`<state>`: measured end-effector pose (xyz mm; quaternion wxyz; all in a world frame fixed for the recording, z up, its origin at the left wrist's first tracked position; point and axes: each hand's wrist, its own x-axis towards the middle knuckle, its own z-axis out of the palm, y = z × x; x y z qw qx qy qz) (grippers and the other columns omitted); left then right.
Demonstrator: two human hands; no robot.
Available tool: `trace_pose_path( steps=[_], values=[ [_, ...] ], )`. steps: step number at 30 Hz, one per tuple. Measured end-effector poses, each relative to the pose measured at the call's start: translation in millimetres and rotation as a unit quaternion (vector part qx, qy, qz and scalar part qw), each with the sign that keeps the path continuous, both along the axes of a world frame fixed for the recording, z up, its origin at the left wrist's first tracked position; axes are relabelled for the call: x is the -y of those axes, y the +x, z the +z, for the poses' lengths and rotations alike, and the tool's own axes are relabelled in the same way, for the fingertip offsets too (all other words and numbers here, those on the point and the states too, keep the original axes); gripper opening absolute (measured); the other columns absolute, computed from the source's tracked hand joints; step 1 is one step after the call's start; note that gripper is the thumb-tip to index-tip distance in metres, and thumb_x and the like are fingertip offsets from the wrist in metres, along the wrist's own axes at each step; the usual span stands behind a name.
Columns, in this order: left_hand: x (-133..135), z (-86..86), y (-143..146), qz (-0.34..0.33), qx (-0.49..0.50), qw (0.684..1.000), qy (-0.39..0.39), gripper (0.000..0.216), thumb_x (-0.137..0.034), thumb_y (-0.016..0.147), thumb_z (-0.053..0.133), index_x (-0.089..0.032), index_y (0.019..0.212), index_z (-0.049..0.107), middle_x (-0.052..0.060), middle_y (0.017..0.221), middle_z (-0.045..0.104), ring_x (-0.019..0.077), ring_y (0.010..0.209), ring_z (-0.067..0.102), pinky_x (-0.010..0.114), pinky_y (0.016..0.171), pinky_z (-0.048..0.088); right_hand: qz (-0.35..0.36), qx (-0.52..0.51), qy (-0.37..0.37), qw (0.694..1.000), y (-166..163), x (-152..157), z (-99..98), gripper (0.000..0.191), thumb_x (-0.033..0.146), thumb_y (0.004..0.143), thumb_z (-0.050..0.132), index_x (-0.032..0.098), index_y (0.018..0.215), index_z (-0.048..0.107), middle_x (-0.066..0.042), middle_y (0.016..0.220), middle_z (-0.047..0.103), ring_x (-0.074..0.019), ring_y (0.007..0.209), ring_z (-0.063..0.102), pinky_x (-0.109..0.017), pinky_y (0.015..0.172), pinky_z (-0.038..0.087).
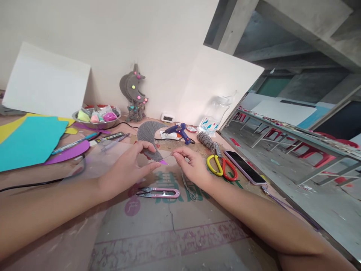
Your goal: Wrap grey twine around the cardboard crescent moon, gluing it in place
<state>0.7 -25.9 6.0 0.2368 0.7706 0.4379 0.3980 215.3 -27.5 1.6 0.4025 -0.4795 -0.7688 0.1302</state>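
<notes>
Just beyond the pink snips [159,193], your left hand [126,170] clamped the yarn-wrapped crescent [148,136]; your right hand [193,167] pinched the grey strand [168,155] at its tip.

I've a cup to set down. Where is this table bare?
Bare: the printed cardboard on the near side of the thread snips. Crowded: beyond the left hand, holding the yarn-wrapped crescent, lie foam sheets and pens; beyond the right hand, pinching the yarn strand, lie glue gun, scissors and phone.
</notes>
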Motion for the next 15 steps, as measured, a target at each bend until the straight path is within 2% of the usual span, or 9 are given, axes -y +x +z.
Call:
trace_pose_path(
  steps=[15],
  values=[
    [0.3, 0.5, -0.1, 0.002, 0.018, 1.0, -0.015, 0.031, -0.044, 0.074, 0.063, -0.023, 0.094, 0.054, 0.002, 0.094, 0.057, 0.0182, 0.085, 0.053, 0.027, 0.071, 0.042, -0.002, 0.039, -0.006, 0.999, -2.5, -1.6, 0.5, 0.02, 0.029, 0.087, 0.047, 0.016, 0.081, 0.062, 0.0, 0.067, 0.059, -0.0105, 0.06, 0.051, -0.021, 0.055, 0.038]
  ],
)
